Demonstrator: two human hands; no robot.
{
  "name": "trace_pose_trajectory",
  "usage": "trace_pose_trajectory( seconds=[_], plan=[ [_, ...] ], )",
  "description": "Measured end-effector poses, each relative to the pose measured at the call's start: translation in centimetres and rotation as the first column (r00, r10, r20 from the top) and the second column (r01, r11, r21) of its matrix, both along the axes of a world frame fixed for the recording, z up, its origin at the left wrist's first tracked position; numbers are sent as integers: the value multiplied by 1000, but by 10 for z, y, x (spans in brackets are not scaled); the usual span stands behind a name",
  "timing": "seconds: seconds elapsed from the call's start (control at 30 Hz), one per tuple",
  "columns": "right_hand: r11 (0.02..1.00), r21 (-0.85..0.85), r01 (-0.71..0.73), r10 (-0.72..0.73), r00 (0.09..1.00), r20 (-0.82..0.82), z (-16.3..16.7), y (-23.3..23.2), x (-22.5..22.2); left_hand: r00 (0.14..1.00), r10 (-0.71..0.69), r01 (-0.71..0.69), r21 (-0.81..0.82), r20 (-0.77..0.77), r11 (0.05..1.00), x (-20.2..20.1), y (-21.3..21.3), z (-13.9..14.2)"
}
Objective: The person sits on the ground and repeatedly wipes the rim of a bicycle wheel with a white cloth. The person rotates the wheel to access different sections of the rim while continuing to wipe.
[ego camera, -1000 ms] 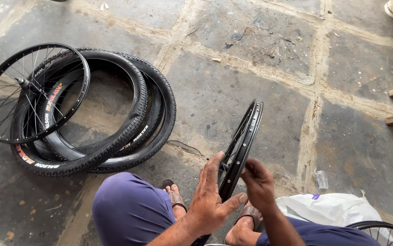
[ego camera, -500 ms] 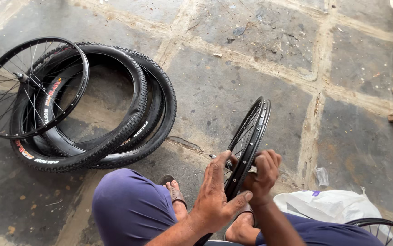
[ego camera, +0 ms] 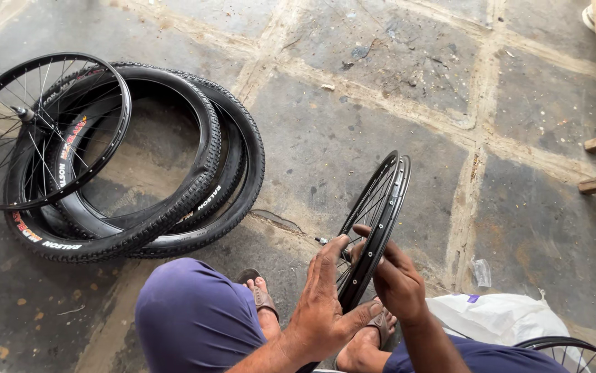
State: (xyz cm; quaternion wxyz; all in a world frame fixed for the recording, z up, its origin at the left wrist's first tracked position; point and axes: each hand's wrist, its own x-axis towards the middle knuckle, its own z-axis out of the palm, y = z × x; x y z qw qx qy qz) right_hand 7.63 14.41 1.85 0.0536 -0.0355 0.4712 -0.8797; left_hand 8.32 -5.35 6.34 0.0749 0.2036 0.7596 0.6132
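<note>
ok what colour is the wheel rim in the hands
Black, with silver spokes: the wheel rim, clearest in the head view.

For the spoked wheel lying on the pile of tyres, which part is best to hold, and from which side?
Probably the upper rim of the spoked wheel, from above. It lies tilted on the tyres, so that edge is raised and free, while thin spokes fill the middle.

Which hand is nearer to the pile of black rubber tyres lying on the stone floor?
Left. The left hand grips the near side of the upright black spoked wheel rim, on the side facing the pile of black rubber tyres. The right hand holds the rim's far side, farther from the tyres.
</note>
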Motion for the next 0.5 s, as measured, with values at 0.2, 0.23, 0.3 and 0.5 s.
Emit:
trace_pose_trajectory(
  seconds=[0.2, 0.23, 0.3, 0.5],
  plan=[
    [655, 723, 217, -126, 976, -179, 32, -7, -8, 999, 2, -2, 4, 40, 1000, 1, -1, 5],
    [450, 776, 443, -202, 897, -394, 31, -13, -9, 999, -7, 7, -3, 33, 1000, 1, 0, 5],
    [-33, 624, 781, -160, 612, -775, 23, -27, -14, 1000, -8, 8, -11, 13, 1000, 1, 1, 5],
    [227, 662, 714, -158, 698, -698, 1, -22, 1, 1000, 2, -2, 3, 14, 1000, 0, -2, 4]
  ],
)
